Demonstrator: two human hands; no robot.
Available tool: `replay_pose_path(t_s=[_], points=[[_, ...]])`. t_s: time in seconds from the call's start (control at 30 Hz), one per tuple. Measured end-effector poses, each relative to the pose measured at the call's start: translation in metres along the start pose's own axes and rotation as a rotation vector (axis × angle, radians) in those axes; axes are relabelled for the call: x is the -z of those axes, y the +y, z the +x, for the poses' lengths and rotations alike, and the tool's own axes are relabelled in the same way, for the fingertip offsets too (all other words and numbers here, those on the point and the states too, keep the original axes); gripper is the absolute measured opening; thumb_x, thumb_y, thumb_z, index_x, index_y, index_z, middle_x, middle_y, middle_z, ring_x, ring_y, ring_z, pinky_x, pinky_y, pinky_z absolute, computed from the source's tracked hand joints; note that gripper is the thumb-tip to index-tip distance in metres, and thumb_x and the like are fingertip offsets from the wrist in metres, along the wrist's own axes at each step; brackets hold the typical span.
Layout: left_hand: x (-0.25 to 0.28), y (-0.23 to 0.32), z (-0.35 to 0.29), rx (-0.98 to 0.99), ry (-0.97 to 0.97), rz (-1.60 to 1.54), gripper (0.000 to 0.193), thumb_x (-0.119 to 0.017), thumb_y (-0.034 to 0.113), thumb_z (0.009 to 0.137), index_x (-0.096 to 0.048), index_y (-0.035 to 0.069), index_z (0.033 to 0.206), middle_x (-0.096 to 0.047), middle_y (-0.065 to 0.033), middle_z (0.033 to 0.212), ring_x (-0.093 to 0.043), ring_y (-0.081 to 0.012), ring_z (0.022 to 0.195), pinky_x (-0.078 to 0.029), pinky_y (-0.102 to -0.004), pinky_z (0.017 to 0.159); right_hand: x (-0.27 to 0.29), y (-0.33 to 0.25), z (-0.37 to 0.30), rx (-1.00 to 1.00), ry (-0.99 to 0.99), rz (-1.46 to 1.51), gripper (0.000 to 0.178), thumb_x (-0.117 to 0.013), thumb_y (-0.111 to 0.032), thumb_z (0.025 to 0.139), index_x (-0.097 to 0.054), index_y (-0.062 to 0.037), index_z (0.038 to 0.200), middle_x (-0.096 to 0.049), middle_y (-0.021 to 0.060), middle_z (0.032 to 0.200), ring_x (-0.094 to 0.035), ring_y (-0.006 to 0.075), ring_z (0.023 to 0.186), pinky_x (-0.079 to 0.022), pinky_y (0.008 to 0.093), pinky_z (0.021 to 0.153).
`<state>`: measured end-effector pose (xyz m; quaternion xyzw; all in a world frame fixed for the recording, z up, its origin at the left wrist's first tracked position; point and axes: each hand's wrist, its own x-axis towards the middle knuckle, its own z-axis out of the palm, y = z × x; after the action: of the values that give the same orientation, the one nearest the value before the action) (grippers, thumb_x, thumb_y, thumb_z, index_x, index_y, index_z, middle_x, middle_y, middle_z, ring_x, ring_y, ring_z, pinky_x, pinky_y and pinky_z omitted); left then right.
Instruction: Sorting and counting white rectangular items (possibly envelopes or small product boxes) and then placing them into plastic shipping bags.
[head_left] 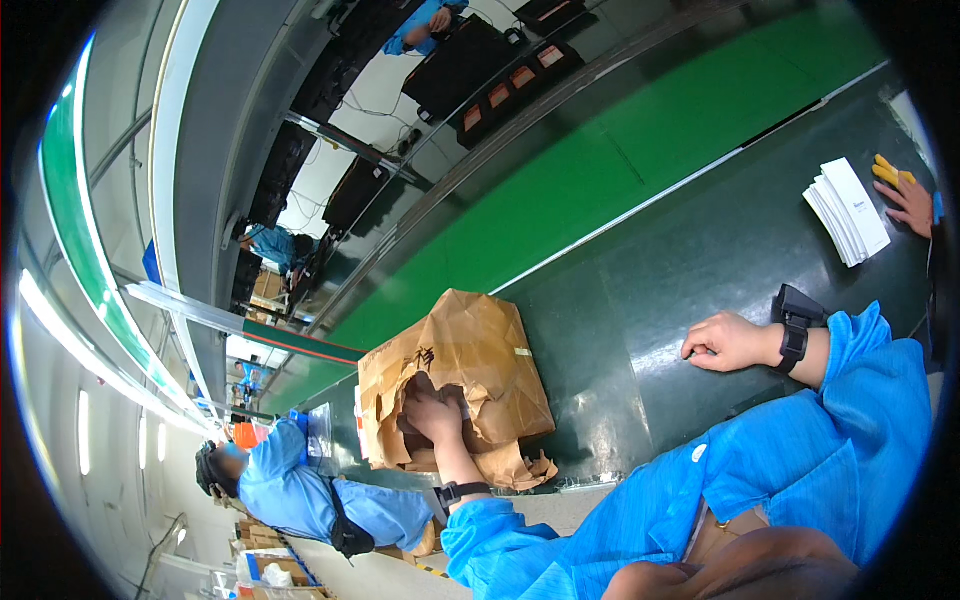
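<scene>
A large brown paper-wrapped parcel sits on the dark green worktop, its paper torn wide open on the near side with ragged flaps hanging down. My left hand reaches into that tear; its fingers are hidden behind the paper, so what they touch inside does not show. Well to the right, my right hand rests on the worktop with its fingers curled in. A small dark spot shows at its fingertips, too small to name. Each wrist wears a black band.
At the far right lies a fanned stack of white booklets, beside another person's hand with yellow finger covers. A green conveyor belt runs behind the worktop. Left of the parcel stands a co-worker in blue.
</scene>
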<state>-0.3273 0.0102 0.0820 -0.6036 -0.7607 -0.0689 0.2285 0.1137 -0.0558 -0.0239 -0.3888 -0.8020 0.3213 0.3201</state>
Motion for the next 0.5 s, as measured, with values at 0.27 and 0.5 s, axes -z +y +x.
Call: replay_pose_path(t_s=[0.27,0.5], points=[[-0.050,-0.050,0.044,0.160,-0.198,-0.076,0.067,-0.070,0.039,0.051,-0.054,0.001,0.105,-0.058,-0.0203,0.101,-0.055,-0.0370,0.093,-0.046,-0.0401,0.079,0.006,-0.002,0.011,0.031,0.004,0.044,0.013,-0.060,-0.017,0.072,-0.063,-0.0106,0.083,-0.060,0.0051,0.070,-0.059,0.0210,0.061,-0.046,0.0323,0.054],[-0.028,0.013,-0.005,-0.074,0.003,-0.362,0.067,-0.069,0.038,0.053,-0.053,0.001,0.106,-0.057,-0.0203,0.102,-0.054,-0.0365,0.094,-0.046,-0.0403,0.079,0.001,0.002,0.008,0.083,0.005,0.097,0.016,-0.056,-0.020,0.076,-0.061,-0.0108,0.089,-0.061,0.0056,0.078,-0.059,0.0220,0.067,-0.046,0.0337,0.059]])
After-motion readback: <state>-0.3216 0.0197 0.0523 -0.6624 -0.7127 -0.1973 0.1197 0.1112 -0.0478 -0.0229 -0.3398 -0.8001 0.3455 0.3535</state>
